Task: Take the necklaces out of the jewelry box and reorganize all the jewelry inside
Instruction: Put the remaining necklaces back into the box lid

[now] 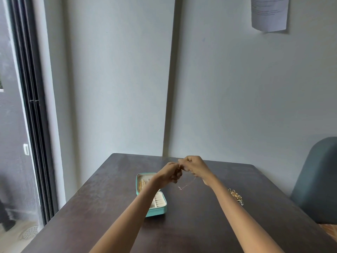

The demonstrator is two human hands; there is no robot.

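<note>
Both hands raised over table (109, 207), left hand (168, 173) and right hand (196, 166) nearly touching, thin necklace (187, 184) pinched between them, dangling below. Open jewelry box (156, 210) on table under left forearm, chains in its far half. Jewelry pile (236, 196) on table just right of right forearm. Chair (317, 179) farther right.

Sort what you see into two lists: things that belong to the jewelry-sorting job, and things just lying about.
Job:
thin necklace, pinched by left hand and right hand
open teal jewelry box
gold jewelry pile on the table

Lying about:
paper sheet on the wall
grey chair
</note>
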